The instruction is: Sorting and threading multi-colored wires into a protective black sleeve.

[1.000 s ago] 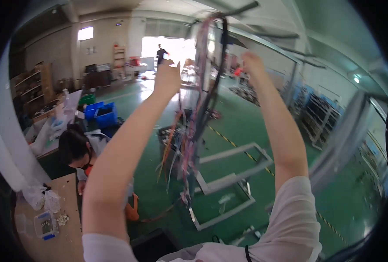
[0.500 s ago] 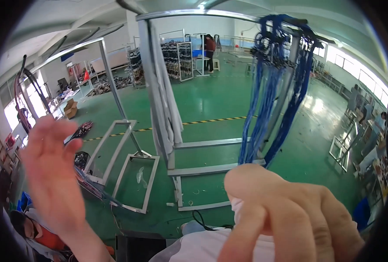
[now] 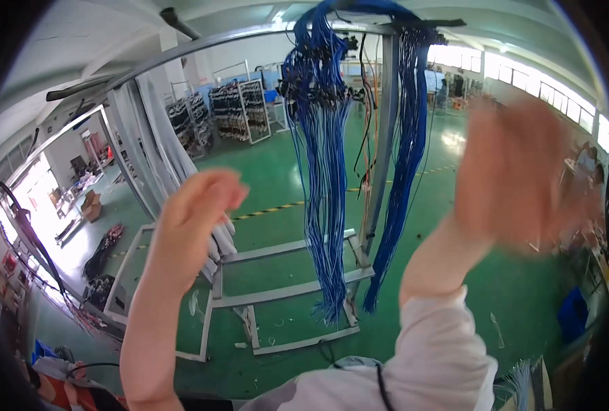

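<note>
Head view shows a long blue bundle of thin, plastic-looking wires (image 3: pixel 326 185) hanging from the top of a silver-grey metal rack (image 3: pixel 290 292), between the two hands and touching neither. The bare left hand (image 3: pixel 200 198) has its fingers curled; I see nothing in it, but cannot tell how tightly it is closed. The bare right hand (image 3: pixel 513 178), blurred, looks spread and empty. I judge the bundle soft, rather heavy together, easily tangled; best held around many strands, below the small dark connectors (image 3: pixel 314 94).
</note>
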`<action>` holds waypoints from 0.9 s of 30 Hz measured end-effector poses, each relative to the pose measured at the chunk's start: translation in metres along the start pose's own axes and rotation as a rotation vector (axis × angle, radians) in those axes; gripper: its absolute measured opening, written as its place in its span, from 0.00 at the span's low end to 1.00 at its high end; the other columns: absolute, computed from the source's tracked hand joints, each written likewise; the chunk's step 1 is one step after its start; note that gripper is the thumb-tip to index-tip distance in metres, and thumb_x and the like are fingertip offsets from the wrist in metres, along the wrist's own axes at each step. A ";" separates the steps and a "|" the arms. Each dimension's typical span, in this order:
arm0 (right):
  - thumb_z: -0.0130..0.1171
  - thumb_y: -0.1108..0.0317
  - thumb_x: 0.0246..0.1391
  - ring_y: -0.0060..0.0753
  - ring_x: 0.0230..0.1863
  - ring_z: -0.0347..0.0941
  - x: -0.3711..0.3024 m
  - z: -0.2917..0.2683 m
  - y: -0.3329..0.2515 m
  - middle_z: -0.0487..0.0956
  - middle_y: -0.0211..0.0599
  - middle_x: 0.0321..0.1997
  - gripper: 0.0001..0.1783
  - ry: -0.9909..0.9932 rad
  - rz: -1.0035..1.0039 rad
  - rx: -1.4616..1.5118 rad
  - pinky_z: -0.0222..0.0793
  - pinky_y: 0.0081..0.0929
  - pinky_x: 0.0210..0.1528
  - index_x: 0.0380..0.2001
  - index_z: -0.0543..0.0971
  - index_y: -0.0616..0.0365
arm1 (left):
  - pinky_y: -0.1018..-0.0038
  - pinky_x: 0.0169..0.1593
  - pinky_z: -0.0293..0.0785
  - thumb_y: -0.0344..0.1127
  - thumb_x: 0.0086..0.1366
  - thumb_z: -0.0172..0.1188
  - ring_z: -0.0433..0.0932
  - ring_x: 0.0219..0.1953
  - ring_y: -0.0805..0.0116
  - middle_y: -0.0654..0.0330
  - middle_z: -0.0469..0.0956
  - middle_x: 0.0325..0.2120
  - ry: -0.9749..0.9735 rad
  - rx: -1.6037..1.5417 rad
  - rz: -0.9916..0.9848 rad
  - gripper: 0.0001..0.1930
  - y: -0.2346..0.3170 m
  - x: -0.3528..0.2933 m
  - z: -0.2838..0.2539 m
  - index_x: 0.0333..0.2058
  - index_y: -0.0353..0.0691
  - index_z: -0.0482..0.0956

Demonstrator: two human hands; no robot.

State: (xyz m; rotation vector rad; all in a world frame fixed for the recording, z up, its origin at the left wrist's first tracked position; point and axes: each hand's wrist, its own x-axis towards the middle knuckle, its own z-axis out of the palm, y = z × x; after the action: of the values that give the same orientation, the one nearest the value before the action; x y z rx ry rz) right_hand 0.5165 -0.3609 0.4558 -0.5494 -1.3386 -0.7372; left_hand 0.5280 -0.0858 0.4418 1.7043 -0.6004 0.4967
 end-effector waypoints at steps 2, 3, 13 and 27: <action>0.44 0.62 0.49 0.30 0.31 0.69 0.064 -0.050 0.045 0.74 0.42 0.30 0.18 -0.088 -0.003 -0.228 0.63 0.24 0.39 0.31 0.72 0.70 | 0.76 0.45 0.63 0.42 0.59 0.47 0.71 0.41 0.68 0.56 0.72 0.36 -0.021 0.140 0.060 0.20 -0.021 0.033 0.037 0.42 0.30 0.67; 0.47 0.62 0.49 0.32 0.35 0.69 0.089 -0.103 0.059 0.74 0.41 0.33 0.17 0.091 0.135 -0.321 0.63 0.29 0.40 0.35 0.71 0.68 | 0.76 0.47 0.63 0.43 0.58 0.49 0.70 0.42 0.65 0.55 0.72 0.37 0.028 0.147 0.132 0.22 -0.032 0.068 0.062 0.44 0.29 0.65; 0.50 0.66 0.45 0.31 0.21 0.69 0.149 -0.065 0.143 0.73 0.40 0.20 0.12 -0.099 0.668 0.132 0.67 0.30 0.26 0.18 0.71 0.65 | 0.84 0.15 0.50 0.38 0.60 0.47 0.54 0.12 0.83 0.72 0.58 0.11 0.505 0.144 0.371 0.09 0.045 0.148 0.138 0.29 0.41 0.73; 0.39 0.73 0.54 0.19 0.13 0.53 0.086 -0.251 0.006 0.56 0.25 0.12 0.07 0.462 0.608 1.159 0.53 0.15 0.15 0.24 0.65 0.63 | 0.80 0.35 0.64 0.41 0.60 0.48 0.70 0.38 0.75 0.65 0.71 0.38 1.215 0.370 -0.061 0.14 -0.015 -0.229 -0.039 0.41 0.39 0.68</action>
State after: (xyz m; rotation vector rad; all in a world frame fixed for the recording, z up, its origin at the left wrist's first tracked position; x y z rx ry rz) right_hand 0.6928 -0.5545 0.4994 0.1697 -0.8764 0.4314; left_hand 0.3598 -0.0168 0.2963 1.3967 0.4492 1.4864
